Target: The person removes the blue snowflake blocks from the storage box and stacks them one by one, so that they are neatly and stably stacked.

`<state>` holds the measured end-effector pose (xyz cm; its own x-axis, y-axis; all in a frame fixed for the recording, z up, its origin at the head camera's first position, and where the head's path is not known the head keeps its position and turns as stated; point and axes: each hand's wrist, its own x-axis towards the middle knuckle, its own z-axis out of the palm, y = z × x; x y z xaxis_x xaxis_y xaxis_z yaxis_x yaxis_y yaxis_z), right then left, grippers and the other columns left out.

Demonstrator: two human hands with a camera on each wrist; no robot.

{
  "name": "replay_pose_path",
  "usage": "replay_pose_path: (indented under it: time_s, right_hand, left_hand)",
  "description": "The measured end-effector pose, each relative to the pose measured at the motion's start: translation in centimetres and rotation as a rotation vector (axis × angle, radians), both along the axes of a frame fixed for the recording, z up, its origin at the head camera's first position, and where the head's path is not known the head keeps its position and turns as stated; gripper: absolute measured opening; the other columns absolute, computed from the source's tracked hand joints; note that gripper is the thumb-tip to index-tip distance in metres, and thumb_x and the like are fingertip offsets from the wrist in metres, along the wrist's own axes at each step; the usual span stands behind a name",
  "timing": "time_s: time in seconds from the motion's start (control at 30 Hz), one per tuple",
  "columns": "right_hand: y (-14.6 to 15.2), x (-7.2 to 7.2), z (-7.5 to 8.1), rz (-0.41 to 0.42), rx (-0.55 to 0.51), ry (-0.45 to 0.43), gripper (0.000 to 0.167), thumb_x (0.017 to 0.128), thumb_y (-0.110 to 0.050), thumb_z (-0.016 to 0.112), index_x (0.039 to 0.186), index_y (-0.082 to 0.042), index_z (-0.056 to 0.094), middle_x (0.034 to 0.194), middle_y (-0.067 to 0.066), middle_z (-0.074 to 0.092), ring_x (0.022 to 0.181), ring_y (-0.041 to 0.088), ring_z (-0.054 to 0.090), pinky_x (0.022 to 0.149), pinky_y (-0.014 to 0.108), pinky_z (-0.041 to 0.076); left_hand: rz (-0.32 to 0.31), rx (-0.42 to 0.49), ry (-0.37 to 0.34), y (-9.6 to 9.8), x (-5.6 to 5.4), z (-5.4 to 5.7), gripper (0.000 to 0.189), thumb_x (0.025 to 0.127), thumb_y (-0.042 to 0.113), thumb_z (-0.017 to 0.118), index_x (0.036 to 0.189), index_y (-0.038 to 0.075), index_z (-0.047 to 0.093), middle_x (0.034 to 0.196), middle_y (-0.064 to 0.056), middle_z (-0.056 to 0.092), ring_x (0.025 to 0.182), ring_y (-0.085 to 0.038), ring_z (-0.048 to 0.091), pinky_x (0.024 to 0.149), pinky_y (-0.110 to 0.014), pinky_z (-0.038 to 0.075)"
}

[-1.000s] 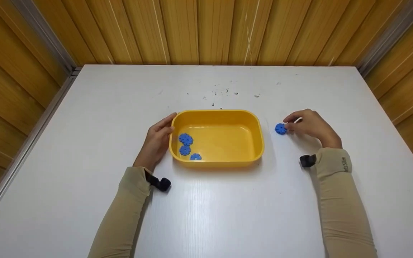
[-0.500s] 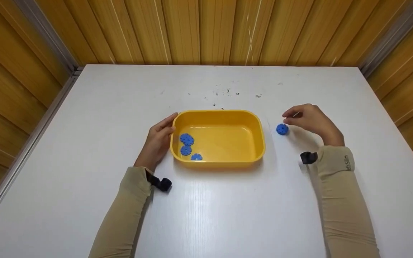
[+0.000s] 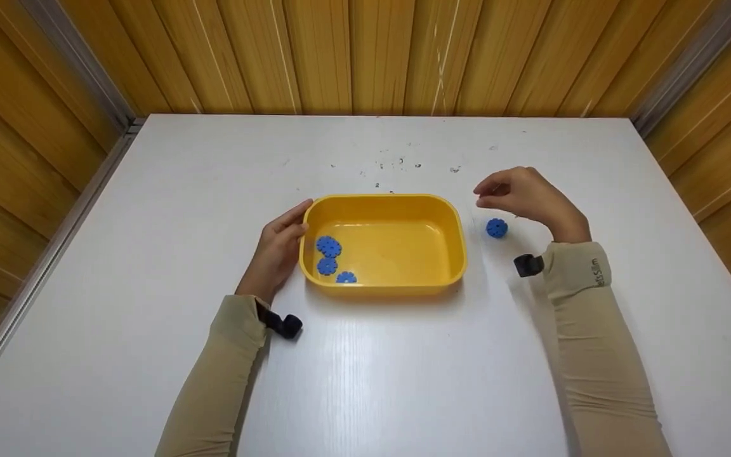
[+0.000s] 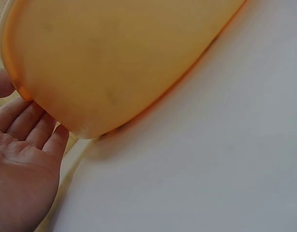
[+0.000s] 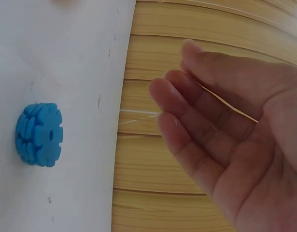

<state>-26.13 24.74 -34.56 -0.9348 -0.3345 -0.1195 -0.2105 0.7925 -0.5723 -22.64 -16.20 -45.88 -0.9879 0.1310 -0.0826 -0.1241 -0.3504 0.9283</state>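
A yellow plastic bin [image 3: 397, 291] stands on the white table, and several blue notched discs [image 3: 327, 266] lie at the left end inside it. My left hand [image 3: 280, 247] holds the bin's left end, thumb at the rim and fingers along the outer wall [image 4: 114, 63]. To the right of the bin, a short stack of blue notched discs [image 3: 497, 228] sits on the table, its layers showing in the right wrist view. Beyond and above that stack is my right hand [image 3: 527, 198], its fingers [image 5: 175, 130] loosely bent with nothing between them.
The white table [image 3: 391, 381] has dark scuff marks behind the bin. Wood-look panels [image 3: 378, 57] rise along its back and both sides. A small black camera [image 3: 289, 327] sticks out from the left wrist, and another camera [image 3: 528, 265] from the right.
My right hand has let go of the blue disc stack, risen and moved away toward the back left. The stack stays where it was. My left hand and the bin have not moved.
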Motion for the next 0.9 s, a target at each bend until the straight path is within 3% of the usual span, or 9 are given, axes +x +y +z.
replay_pose_path:
  time_s: [0.13,0.37,0.67,0.9]
  right_hand:
    - [-1.3,-0.1,0.6,0.028,-0.021,0.012,0.03,0.098,-0.018,0.068,0.122,-0.001,0.072,0.118,0.019,0.073,0.103,0.029,0.067,0.096,0.041,0.06]
    - [-3.4,-0.6,1.3,0.106,-0.01,0.045,0.024,0.096,-0.011,0.07,0.117,0.0,0.074,0.113,0.019,0.075,0.096,0.028,0.07,0.087,0.033,0.063]
    - [-6.5,-1.4,1.3,0.199,0.024,0.006,0.027,0.098,-0.013,0.068,0.121,0.001,0.072,0.115,0.019,0.074,0.1,0.029,0.07,0.093,0.044,0.061]
    - [-9.3,-1.8,1.0,0.296,0.011,-0.001,0.028,0.094,-0.01,0.072,0.119,0.002,0.072,0.113,0.017,0.076,0.104,0.03,0.071,0.097,0.045,0.059]
  left_hand:
    - [-0.004,-0.004,0.007,-0.1,0.0,0.1,0.055,0.1,-0.003,0.045,0.155,0.002,0.041,0.167,-0.008,0.035,0.157,-0.017,0.029,0.127,-0.031,0.028]
    - [-0.001,0.003,0.012,-0.2,0.0,0.0,0.055,0.1,-0.004,0.045,0.155,0.001,0.04,0.167,-0.008,0.034,0.157,-0.017,0.029,0.127,-0.032,0.028]
    - [-0.011,-0.003,0.011,-0.1,0.0,0.0,0.055,0.101,-0.001,0.045,0.155,0.003,0.04,0.166,-0.006,0.036,0.156,-0.017,0.031,0.126,-0.03,0.03]
    - [0.002,-0.007,0.003,-0.1,-0.2,0.1,0.055,0.101,-0.003,0.044,0.156,0.002,0.039,0.167,-0.007,0.035,0.156,-0.017,0.03,0.126,-0.031,0.029]
